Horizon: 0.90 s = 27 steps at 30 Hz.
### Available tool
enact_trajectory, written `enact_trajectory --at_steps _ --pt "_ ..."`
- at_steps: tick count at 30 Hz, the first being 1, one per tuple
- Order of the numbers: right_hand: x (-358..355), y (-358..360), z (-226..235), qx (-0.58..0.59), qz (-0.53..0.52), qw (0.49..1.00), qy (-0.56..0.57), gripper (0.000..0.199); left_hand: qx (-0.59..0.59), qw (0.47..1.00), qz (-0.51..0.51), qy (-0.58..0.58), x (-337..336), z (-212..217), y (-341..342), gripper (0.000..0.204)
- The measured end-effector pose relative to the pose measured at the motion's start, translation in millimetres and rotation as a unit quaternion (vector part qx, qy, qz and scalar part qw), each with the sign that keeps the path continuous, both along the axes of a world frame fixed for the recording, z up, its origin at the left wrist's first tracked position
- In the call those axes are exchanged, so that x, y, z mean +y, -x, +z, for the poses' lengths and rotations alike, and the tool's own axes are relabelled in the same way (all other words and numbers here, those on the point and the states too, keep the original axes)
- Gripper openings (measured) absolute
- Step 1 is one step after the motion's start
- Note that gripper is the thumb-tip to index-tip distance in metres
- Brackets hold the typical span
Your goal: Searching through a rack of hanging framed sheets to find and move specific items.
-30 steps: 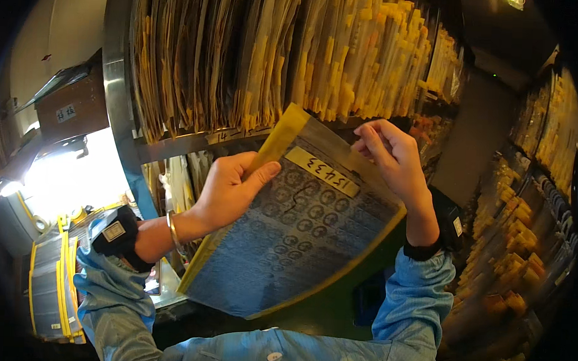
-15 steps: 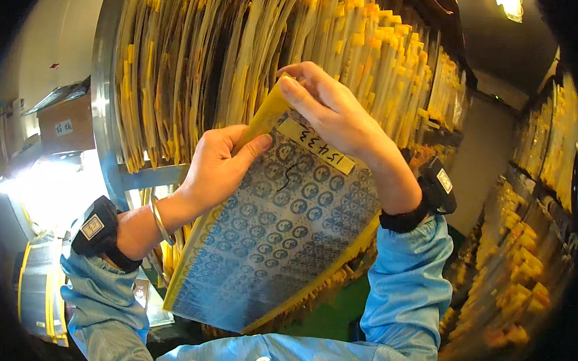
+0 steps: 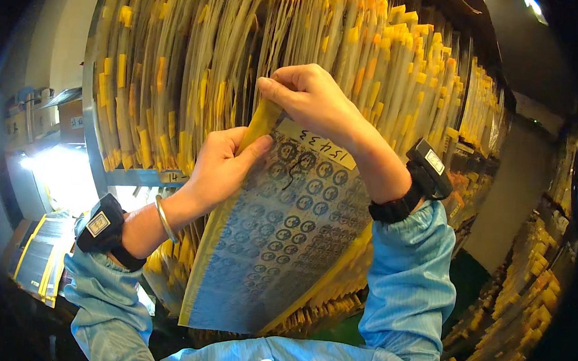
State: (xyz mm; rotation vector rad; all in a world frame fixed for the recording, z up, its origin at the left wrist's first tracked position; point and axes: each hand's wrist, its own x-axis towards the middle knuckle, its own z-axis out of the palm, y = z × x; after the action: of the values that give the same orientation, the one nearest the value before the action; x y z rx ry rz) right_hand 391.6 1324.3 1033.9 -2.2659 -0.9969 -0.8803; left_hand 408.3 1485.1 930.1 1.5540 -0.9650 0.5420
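Note:
A translucent film sheet [image 3: 260,250] with yellow-taped edges and rows of round printed motifs hangs tilted in front of me. My left hand [image 3: 221,171] pinches its upper left edge, thumb flat on the printed face and fingers behind. At the top corner, my right hand [image 3: 312,101] is closed with thumb and forefinger on the yellow edge. Its wrist covers part of a pale yellow label [image 3: 335,154] with handwriting, which is stuck near the sheet's top. The fingers behind the film are hidden.
A rack [image 3: 134,178] ahead is packed with upright yellow-edged sheets [image 3: 236,49]. Lower down, more sheets [image 3: 325,314] stand in a row. Further racked sheets [image 3: 523,294] line the right side. At left, several sheets [image 3: 40,257] lie by a bright light [image 3: 63,177].
My view has shifted, so the rack fills more of it. The film sheet hangs more steeply and slightly further right. Both hands keep their grip, the right now closed more tightly at the corner.

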Motion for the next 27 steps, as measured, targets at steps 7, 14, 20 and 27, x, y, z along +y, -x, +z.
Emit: enact_trajectory --at_steps 7,14,20,27 --pt "-6.7 -8.7 3.5 0.052 0.034 0.998 -0.028 0.038 -0.02 1.0 0.007 -0.013 -1.3 2.7 -9.6 0.026" --pt "7.5 -9.8 4.5 -0.016 0.015 0.999 -0.037 0.038 0.02 0.998 -0.014 -0.049 18.6 11.9 -14.5 0.022" --pt "6.3 -7.2 6.5 -0.058 -0.034 0.997 -0.044 0.036 -0.231 0.943 0.125 0.203 72.3 49.3 -36.5 0.025" --pt "9.3 -7.9 2.6 -0.06 -0.003 0.995 -0.079 0.035 -0.395 0.557 0.532 0.501 399.7 95.6 -18.5 0.035"
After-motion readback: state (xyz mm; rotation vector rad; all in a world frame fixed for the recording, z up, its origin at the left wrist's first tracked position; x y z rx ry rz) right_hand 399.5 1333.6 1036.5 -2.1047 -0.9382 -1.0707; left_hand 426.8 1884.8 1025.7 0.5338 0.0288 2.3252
